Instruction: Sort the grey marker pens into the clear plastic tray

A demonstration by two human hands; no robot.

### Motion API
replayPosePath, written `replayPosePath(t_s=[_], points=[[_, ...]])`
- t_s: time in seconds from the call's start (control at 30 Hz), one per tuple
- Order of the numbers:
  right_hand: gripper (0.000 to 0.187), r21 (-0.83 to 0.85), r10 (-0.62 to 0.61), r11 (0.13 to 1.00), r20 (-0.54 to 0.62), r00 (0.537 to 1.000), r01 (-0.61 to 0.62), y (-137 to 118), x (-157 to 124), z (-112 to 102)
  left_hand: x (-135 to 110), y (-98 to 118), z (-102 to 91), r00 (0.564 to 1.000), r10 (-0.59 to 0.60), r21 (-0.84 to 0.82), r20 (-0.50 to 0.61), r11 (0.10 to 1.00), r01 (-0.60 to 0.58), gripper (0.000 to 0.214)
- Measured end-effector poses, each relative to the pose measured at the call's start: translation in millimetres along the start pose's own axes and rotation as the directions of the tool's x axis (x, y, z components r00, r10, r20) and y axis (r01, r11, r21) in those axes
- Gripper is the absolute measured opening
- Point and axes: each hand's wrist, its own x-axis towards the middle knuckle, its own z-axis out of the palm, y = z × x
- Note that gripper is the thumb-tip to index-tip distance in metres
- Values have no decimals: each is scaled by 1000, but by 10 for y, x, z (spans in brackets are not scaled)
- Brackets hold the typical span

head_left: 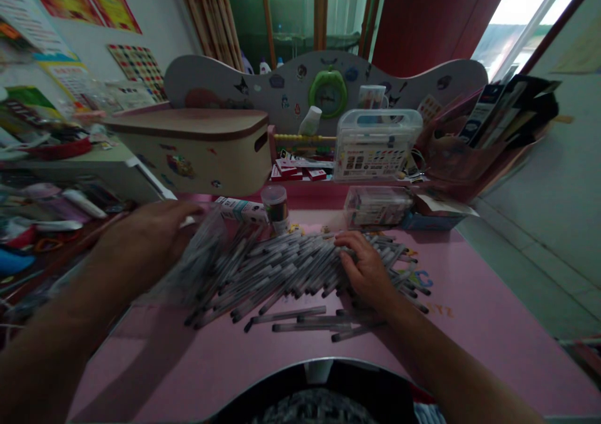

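A wide heap of pens (282, 267) with clear barrels and dark ends lies across the pink desk. My left hand (153, 236), smeared by motion, is closed on the upper edge of a clear plastic bag (201, 258) at the heap's left side. Some pens show in or behind the bag; I cannot tell which. On the right part of the heap rests my right hand (366, 267), palm down with fingers loosely stretched over the pens. Several single pens (310, 327) lie in front of the heap, nearer to me.
Behind the heap stand a clear cup (275, 205), a small box (241, 211) and a clear plastic case (375, 208). A lidded bin (197, 155) and a handled marker case (378, 148) sit on the raised shelf. At the right back is a blue box (434, 217). Clutter fills the left side.
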Motion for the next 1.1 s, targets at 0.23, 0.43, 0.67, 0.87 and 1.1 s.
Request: replayPosePath(t_s=[0.23,0.43,0.67,0.87,1.1], points=[[22,-14,-19,1000,65,998,20,18,-38,30,-561,923,750,696,451,-247,559,892,-380,23],[24,-4,-32,999,116,993,33,17,-67,63,-536,1018,853,660,445,-247,605,893,-375,28],[20,8,-60,998,163,985,59,-51,-70,44,-494,1013,902,696,418,-151,584,898,-413,23],[31,-40,-207,970,374,904,238,-189,-87,43,-291,1064,879,792,470,-207,391,883,-421,19],[20,-108,-26,993,204,979,49,23,-48,81,-65,1235,915,964,266,-554,10,804,-216,29]])
